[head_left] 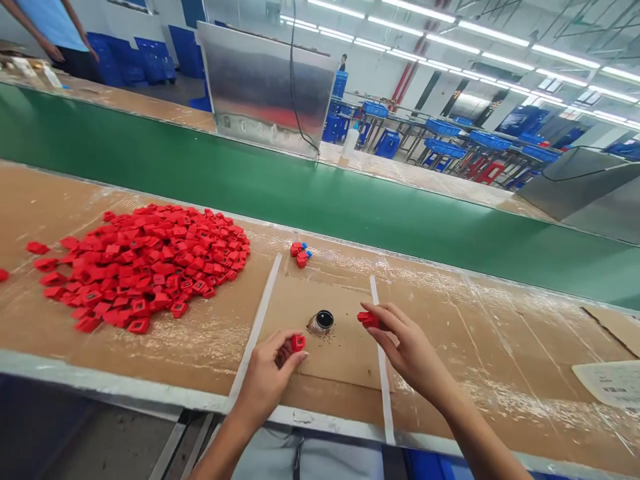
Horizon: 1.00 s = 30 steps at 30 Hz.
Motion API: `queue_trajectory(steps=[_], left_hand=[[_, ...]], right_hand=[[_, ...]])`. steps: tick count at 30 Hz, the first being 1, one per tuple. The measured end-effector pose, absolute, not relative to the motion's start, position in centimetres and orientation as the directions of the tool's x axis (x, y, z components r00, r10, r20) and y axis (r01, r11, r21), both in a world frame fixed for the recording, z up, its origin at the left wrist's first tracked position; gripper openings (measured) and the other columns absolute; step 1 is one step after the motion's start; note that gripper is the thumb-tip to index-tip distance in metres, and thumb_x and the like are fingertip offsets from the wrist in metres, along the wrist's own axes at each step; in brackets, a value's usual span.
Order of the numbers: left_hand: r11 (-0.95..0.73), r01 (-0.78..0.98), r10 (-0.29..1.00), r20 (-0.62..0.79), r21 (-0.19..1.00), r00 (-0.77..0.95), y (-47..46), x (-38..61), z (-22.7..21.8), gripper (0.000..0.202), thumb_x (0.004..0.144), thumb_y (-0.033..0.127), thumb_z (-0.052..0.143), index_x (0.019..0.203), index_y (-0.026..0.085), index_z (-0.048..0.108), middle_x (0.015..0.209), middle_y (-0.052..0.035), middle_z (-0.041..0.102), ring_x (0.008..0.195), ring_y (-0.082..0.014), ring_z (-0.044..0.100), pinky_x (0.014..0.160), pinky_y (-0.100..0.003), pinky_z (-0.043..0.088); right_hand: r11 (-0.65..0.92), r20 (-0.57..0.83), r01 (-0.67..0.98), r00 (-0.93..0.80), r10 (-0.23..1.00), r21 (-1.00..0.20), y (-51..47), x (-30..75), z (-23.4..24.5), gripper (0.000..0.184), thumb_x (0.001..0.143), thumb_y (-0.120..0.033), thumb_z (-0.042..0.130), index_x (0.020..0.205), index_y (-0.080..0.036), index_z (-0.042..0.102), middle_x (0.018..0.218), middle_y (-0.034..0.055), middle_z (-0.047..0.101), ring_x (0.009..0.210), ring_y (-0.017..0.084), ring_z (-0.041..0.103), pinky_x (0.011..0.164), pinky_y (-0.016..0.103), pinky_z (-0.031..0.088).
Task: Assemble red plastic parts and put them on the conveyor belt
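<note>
My left hand [270,373] pinches a small red hollow block [299,343] between thumb and fingers, its open end facing up toward me. In my right hand [405,343] is another red piece [369,319], with a ridged or stepped end; my fingers cover the rest. Between the two hands stands a small round pot [325,319] with a dark, glossy top, on a cardboard sheet [345,363]. Dark specks lie around its base. Beyond the pot, a few red pieces with blue ends [301,255] sit together.
A large heap of red blocks [160,267] lies on the left of the cardboard-covered bench. White tape strips [384,360] flank the work spot. Behind runs a green belt [280,193], with a metal panel [270,87] and a bottle [351,143] past it. Another person [55,30] stands far left.
</note>
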State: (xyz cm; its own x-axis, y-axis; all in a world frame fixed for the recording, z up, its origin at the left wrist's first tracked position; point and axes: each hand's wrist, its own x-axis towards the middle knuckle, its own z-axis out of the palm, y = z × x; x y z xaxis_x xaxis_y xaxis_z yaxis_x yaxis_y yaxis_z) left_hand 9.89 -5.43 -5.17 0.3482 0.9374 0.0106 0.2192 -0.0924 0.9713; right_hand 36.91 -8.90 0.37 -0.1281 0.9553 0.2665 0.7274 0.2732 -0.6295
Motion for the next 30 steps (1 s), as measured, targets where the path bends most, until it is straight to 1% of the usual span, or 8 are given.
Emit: queue_trajectory(steps=[2,5,8,13,22,30], left_hand=[[-0.101,0.209,0.940,0.025,0.973,0.341,-5.5,10.0,-5.0,0.019,0.090,0.030,0.062,0.106,0.021,0.067,0.089,-0.0003,0.064,0.078,-0.0153,0.059,0.069,-0.024,0.045],[-0.122,0.233,0.944,0.040,0.965,0.329,-5.7,10.1,-4.7,0.016,0.090,0.026,0.063,0.104,0.022,0.067,0.086,0.0012,0.063,0.074,-0.0137,0.056,0.066,-0.024,0.043],[-0.135,0.238,0.938,0.047,0.962,0.343,-5.9,10.1,-4.5,0.015,0.089,0.024,0.064,0.104,0.022,0.068,0.085,0.0016,0.062,0.074,-0.0137,0.055,0.067,-0.024,0.042],[-0.136,0.243,0.932,0.041,0.960,0.361,-6.0,10.0,-4.3,0.015,0.089,0.022,0.063,0.104,0.022,0.068,0.083,0.0015,0.062,0.073,-0.0142,0.055,0.068,-0.024,0.042],[-0.152,0.261,0.924,0.043,0.953,0.381,-6.0,10.1,-4.4,0.017,0.091,0.025,0.062,0.107,0.023,0.067,0.083,0.0015,0.062,0.074,-0.0145,0.056,0.069,-0.026,0.043],[-0.144,0.267,0.926,0.034,0.953,0.375,-6.3,10.1,-4.6,0.019,0.090,0.025,0.061,0.108,0.022,0.067,0.082,0.0010,0.063,0.073,-0.0148,0.056,0.067,-0.026,0.043]], right_hand=[[0.315,0.295,0.770,-0.172,0.940,-0.554,-8.4,35.9,0.5,0.035,0.103,-0.030,0.048,0.137,-0.026,0.047,0.110,0.0069,0.063,0.098,0.021,0.064,0.084,0.036,0.053],[0.354,0.320,0.810,-0.218,0.922,-0.467,-7.9,34.9,0.2,0.026,0.101,-0.030,0.052,0.127,-0.025,0.051,0.107,0.0056,0.067,0.094,0.021,0.066,0.079,0.035,0.054],[0.385,0.333,0.820,-0.254,0.908,-0.423,-7.6,34.3,0.0,0.018,0.101,-0.029,0.052,0.119,-0.024,0.054,0.108,0.0054,0.066,0.094,0.021,0.066,0.077,0.033,0.054],[0.403,0.346,0.824,-0.272,0.898,-0.398,-7.6,33.7,0.0,0.017,0.101,-0.026,0.053,0.117,-0.023,0.057,0.108,0.0054,0.066,0.095,0.020,0.065,0.078,0.031,0.053],[0.428,0.368,0.819,-0.290,0.883,-0.381,-7.4,33.1,-0.2,0.018,0.100,-0.023,0.053,0.117,-0.020,0.059,0.106,0.0062,0.066,0.093,0.019,0.066,0.077,0.029,0.053],[0.452,0.382,0.826,-0.319,0.867,-0.337,-7.3,32.9,-0.1,0.017,0.101,-0.022,0.052,0.114,-0.020,0.062,0.103,0.0058,0.066,0.088,0.019,0.066,0.073,0.028,0.052]])
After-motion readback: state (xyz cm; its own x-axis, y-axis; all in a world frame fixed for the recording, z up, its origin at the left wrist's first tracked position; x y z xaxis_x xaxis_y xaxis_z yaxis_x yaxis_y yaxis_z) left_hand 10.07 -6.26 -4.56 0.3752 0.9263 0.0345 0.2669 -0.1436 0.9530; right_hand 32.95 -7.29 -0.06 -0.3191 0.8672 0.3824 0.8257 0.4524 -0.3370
